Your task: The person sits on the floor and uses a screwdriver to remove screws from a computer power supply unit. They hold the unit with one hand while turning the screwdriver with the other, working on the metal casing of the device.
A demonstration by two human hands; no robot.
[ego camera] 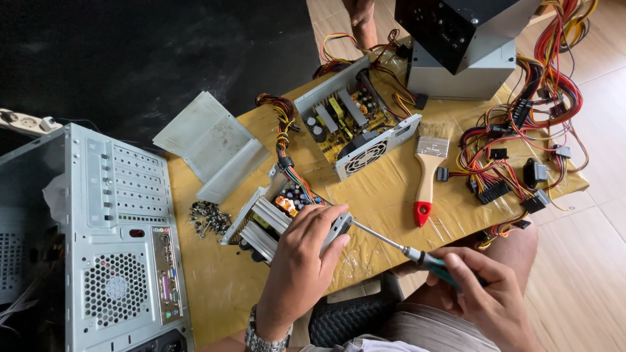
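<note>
At six o'clock on the yellow-covered low table (391, 195), the left hand (303, 251) curls its fingers over an opened grey metal power supply with exposed circuit board (277, 218), gripping its near edge. The right hand (486, 290), at five o'clock, closes fully around a teal-handled screwdriver (398, 248), whose tip meets the unit's side. A red-tipped wooden paintbrush (427, 173) lies at two o'clock, screws (208, 218) at nine.

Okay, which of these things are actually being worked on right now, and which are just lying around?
In use:
left hand gripping the opened power supply
right hand holding the screwdriver

Lying about:
paintbrush
second open power supply
screw pile
computer case
loose metal cover
cable bundle
</note>
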